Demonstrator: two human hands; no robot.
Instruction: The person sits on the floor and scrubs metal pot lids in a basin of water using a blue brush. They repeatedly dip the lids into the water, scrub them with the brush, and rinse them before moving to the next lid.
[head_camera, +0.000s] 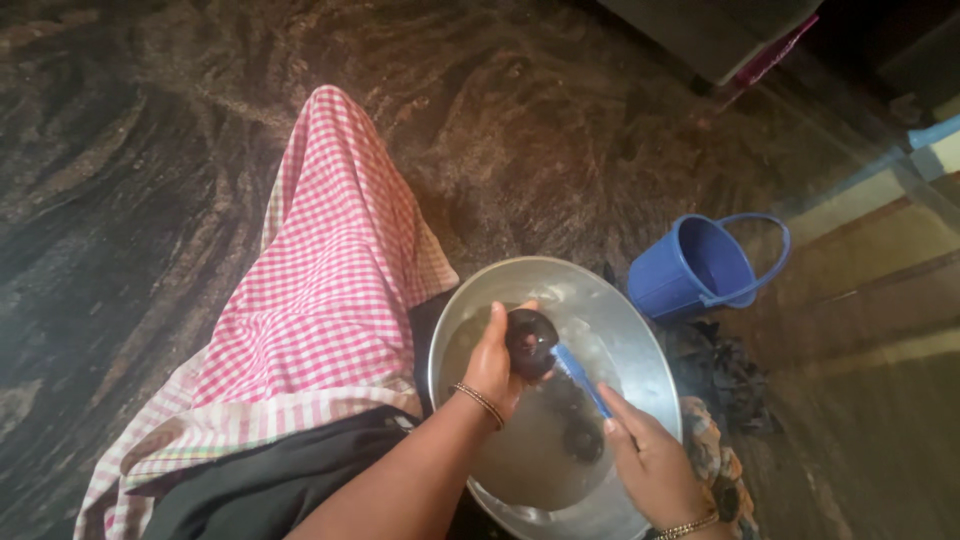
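Observation:
A round metal basin (640, 345) with water in it stands on the floor in front of me. My left hand (492, 365), with a bangle at the wrist, is closed around a small dark round object (530, 340) held over the water. My right hand (648, 462) grips a blue brush (582, 378) by its handle, and the brush head touches the dark object. Another dark object (582, 437) lies in the water under the brush; what it is cannot be made out.
A pink and white checked cloth (325, 290) covers my leg to the left of the basin. A blue bucket (700, 265) lies tipped on its side to the right. Dark debris (725, 375) is heaped beside the basin. The floor is dark patterned stone (130, 150).

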